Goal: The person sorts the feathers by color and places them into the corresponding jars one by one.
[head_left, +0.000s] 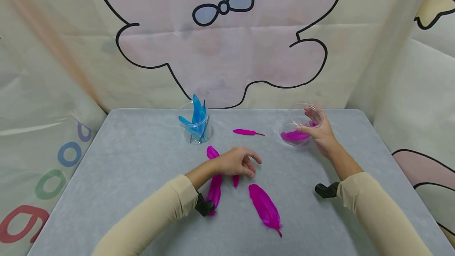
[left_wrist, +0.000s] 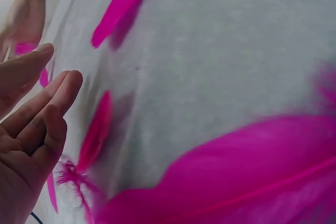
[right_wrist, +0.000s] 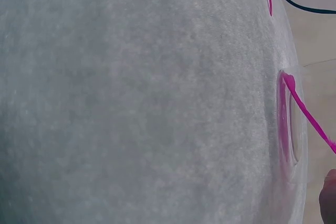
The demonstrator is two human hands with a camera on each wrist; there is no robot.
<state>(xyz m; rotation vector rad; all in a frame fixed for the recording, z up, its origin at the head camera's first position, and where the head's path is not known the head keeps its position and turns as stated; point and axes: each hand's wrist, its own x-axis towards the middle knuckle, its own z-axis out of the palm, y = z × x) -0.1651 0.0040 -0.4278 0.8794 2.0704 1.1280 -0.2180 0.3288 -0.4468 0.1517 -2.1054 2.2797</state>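
Note:
My left hand hovers low over the grey table, fingers loosely curled and empty. Its fingers are just above a small magenta feather. A long magenta feather lies under that wrist. A broad magenta feather lies nearer me, and a thin one farther back. My right hand grips a clear plastic cup, tilted on the table, with magenta feathers inside.
A second clear cup at the back left stands upright, holding several blue feathers. A printed cloth backdrop hangs behind the table. Black wrist straps sit on both sleeves.

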